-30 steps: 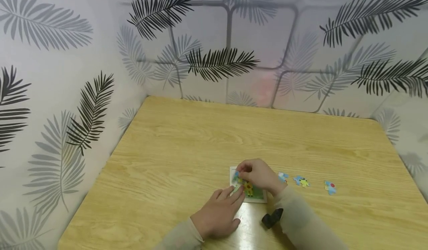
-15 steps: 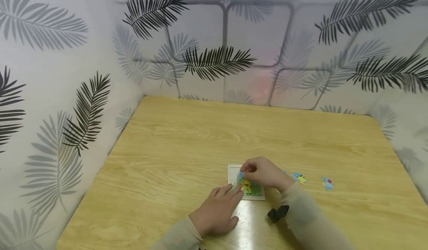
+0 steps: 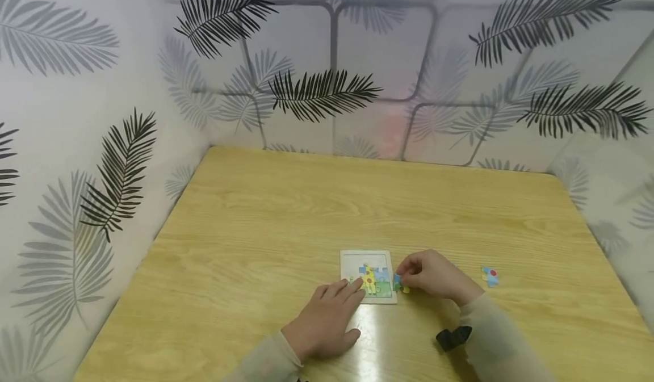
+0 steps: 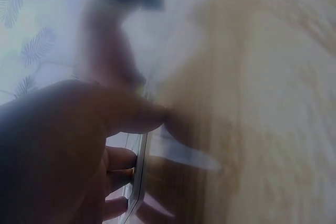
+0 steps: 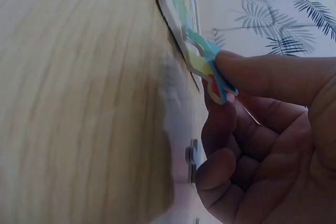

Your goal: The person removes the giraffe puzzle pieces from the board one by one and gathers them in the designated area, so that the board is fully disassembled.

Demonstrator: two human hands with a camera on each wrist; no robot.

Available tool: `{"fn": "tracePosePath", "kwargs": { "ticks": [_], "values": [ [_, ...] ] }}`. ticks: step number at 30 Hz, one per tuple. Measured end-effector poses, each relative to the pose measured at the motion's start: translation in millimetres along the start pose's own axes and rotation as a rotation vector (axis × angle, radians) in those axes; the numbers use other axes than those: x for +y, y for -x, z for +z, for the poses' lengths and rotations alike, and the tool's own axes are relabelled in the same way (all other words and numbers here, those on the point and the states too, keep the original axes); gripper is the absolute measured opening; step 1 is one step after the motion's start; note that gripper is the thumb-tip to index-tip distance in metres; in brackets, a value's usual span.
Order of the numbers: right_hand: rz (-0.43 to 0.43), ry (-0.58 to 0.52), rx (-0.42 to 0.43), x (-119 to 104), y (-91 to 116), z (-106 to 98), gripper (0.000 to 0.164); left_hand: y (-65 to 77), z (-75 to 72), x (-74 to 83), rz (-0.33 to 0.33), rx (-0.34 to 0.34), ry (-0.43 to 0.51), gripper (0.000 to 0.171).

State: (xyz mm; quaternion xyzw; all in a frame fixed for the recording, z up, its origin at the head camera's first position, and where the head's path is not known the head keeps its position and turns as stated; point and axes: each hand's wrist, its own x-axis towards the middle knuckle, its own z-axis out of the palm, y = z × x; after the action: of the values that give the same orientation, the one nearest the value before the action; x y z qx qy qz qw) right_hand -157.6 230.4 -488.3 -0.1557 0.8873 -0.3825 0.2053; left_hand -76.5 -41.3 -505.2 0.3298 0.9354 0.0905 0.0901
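Note:
A small jigsaw board [image 3: 349, 259] with a pale frame lies on the table, some pieces forming a yellow giraffe [image 3: 369, 280] on green and blue. My left hand [image 3: 327, 319] rests its outstretched fingertips on the board's lower left; in the left wrist view, fingers [image 4: 122, 158] lie at the board's edge. Just off the right side, my right hand [image 3: 439, 276] pinches a puzzle piece [image 5: 207, 51] between thumb and fingers. That piece is blue, green and yellow with a red patch. It is tilted, close to the board edge; whether they touch I cannot tell.
A loose blue piece with a red dot [image 3: 490, 276] lies on the wooden table [image 3: 286, 212] to the right. Another loose piece [image 5: 192, 161] shows below the right hand in the right wrist view. Leaf-patterned walls [image 3: 327, 41] bound the table behind and at the sides.
My right hand has moved right, from over the board to beside its right edge, uncovering the giraffe and blue pieces. My left hand stays on the board. The head view has shifted slightly.

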Motion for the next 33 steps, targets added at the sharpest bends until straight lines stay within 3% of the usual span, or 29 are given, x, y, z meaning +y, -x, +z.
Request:
{"fn": "tracePosePath", "kwargs": {
  "ticks": [10,19,33],
  "values": [
    [0.001,0.033,-0.052,7,10,-5,0.003,-0.9,3.5,0.1,-0.01,-0.013,0.03,0.065],
    [0.037,0.179,0.009,3,17,1,0.007,-0.3,1.0,-0.9,-0.009,-0.011,0.032,0.064],
    [-0.069,0.232,0.059,-15,7,7,0.014,-4.4,0.0,0.7,-0.013,-0.006,0.062,0.063]
  ]
}}
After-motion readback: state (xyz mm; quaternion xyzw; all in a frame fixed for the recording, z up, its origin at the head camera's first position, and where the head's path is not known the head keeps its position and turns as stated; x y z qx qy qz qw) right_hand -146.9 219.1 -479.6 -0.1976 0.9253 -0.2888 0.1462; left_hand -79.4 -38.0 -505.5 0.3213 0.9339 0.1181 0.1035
